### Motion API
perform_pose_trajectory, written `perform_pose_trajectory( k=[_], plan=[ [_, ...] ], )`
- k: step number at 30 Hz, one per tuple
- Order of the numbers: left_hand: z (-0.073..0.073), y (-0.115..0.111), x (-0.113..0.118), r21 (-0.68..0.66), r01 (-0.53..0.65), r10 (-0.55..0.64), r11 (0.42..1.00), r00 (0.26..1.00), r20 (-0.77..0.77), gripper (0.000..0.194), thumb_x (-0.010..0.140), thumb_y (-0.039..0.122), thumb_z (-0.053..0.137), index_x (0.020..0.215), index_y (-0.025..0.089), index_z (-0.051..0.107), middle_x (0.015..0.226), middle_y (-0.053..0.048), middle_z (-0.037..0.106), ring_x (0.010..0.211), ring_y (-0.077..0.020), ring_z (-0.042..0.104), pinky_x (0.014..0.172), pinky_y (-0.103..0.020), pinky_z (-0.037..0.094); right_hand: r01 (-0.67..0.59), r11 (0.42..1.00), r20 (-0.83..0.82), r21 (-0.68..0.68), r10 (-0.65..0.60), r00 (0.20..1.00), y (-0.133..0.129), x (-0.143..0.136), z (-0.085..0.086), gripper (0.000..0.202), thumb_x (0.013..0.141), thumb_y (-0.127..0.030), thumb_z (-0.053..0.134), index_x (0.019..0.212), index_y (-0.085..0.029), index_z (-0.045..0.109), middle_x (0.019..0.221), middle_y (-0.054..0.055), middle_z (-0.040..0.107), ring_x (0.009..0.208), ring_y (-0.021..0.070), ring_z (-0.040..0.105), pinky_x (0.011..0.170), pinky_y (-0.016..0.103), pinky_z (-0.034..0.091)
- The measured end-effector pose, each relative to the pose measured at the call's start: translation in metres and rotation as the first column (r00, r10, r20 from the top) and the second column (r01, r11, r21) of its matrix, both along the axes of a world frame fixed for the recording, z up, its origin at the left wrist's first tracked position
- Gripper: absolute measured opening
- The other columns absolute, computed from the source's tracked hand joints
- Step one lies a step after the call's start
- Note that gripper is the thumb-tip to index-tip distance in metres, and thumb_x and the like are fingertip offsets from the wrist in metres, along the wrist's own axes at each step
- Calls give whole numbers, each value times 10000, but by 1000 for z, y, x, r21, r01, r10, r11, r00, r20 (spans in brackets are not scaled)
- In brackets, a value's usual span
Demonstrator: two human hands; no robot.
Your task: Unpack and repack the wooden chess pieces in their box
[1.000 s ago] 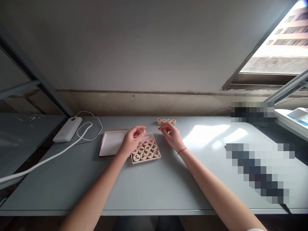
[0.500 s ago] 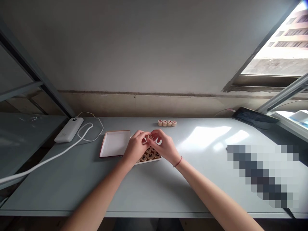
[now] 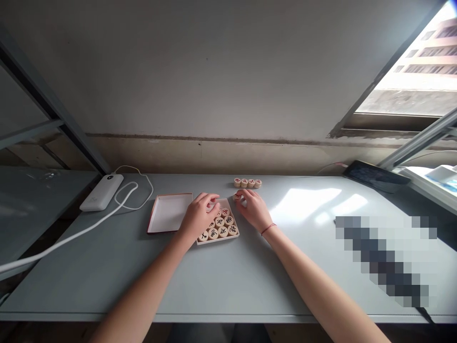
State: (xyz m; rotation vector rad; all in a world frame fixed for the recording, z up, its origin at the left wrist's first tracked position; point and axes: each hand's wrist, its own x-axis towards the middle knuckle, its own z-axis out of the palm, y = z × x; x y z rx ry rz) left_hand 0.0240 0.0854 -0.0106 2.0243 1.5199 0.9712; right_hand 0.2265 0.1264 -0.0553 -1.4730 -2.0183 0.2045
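My left hand (image 3: 200, 213) hovers over the left side of a shallow white box (image 3: 218, 241), fingers apart and nothing seen in them. Round wooden Chinese chess pieces (image 3: 223, 231) with black and red characters lie in rows in the box; the hand hides part of them. Just beyond the box's right corner, my right hand (image 3: 252, 208) pinches a red-marked chess piece (image 3: 236, 196) at the desk surface. Behind it stand several short stacks of red-marked chess pieces (image 3: 247, 183) in a row. The box lid (image 3: 170, 213) lies left of the box, its white inside facing up.
A white power bank (image 3: 102, 192) with a looping white cable (image 3: 96, 222) is at the left. A dark tablet-like device (image 3: 367, 175) leans at the back right. A pixelated area (image 3: 385, 262) covers something on the right. The wall (image 3: 207, 157) borders the desk's far edge.
My hands, close together over the box before, have come apart. The right one has moved right with a chess piece, down to the desk beside the box. More pieces in the box now show.
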Motion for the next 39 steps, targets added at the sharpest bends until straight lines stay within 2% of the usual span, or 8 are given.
perform_pose_trajectory(
  k=[7, 11, 15, 27, 32, 35, 39],
  plan=[
    [4, 4, -9, -58, -24, 18, 998, 995, -102, 233, 861, 318, 476, 942, 218, 671, 921, -35, 675, 731, -166, 609, 723, -289, 498, 16, 999, 30, 50, -18, 999, 11, 0, -7, 211, 836, -212, 469, 981, -211, 622, 911, 81, 665, 820, 233, 573, 745, 344, 451],
    [8, 4, -10, -83, -30, 20, 996, 993, -113, 234, 866, 330, 471, 933, 225, 668, 923, -32, 682, 762, -178, 616, 708, -281, 490, 54, 997, 38, 62, -56, 998, 19, 0, -10, 226, 842, -198, 463, 992, -203, 632, 902, 83, 672, 816, 239, 559, 739, 348, 448],
    [8, 4, -8, -106, -24, 11, 994, 993, -122, 228, 866, 322, 471, 930, 224, 667, 925, -30, 686, 765, -179, 613, 712, -284, 483, 103, 993, 20, 49, -104, 994, 23, -1, -14, 199, 847, -250, 512, 999, -204, 632, 902, 79, 671, 808, 231, 552, 738, 339, 441],
    [10, 4, -10, -82, -28, 15, 996, 989, -146, 245, 854, 325, 459, 921, 228, 674, 903, -33, 696, 766, -182, 615, 728, -289, 469, 102, 993, 41, 56, -104, 994, 26, -2, -15, 255, 869, -222, 453, 1046, -207, 636, 893, 88, 660, 799, 233, 569, 700, 328, 438],
    [7, 6, -16, -58, -68, 43, 996, 932, -361, 254, 859, 296, 441, 833, 236, 687, 930, -46, 688, 958, -243, 586, 808, -343, 424, 146, 981, -25, 124, -144, 989, 19, -5, -8, 256, 875, -273, 470, 1063, -212, 633, 1000, 119, 601, 865, 239, 569, 712, 336, 459],
    [7, 4, -18, -97, -55, 4, 994, 885, -466, 288, 862, 289, 429, 742, 228, 684, 956, -60, 675, 1007, -277, 541, 834, -398, 393, 37, 996, -71, 84, -31, 997, 5, -12, 3, 277, 915, -320, 426, 1079, -217, 624, 976, 106, 618, 806, 210, 588, 670, 300, 450],
    [10, -2, -20, -94, -28, -27, 995, 844, -535, 321, 864, 261, 408, 682, 216, 669, 977, -88, 651, 999, -292, 495, 830, -439, 371, -194, 977, -90, -90, 186, 978, -11, -23, 14, 291, 942, -370, 393, 992, -239, 648, 751, 36, 657, 610, 162, 573, 586, 253, 406]
  ],
)
